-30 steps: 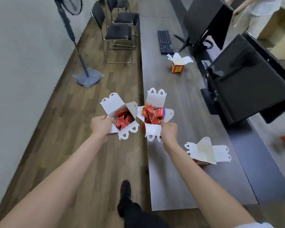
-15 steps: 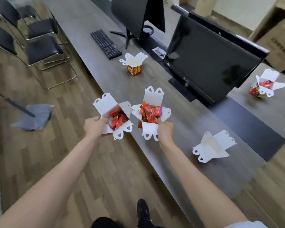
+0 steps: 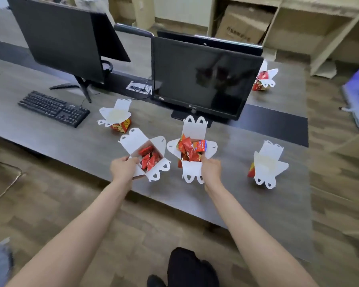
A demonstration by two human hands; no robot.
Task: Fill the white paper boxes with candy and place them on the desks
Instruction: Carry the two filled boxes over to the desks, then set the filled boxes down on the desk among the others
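Outstretched, both hands [image 3: 123,168] [image 3: 211,169] grip candy-filled boxes [image 3: 147,156] [image 3: 192,154] above the desk [image 3: 71,146].

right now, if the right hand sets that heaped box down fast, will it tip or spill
Probably light: the right hand holds the heaped box by one thin edge. That paper likely flexes. Candy piled above the open rim may spill if tilted.
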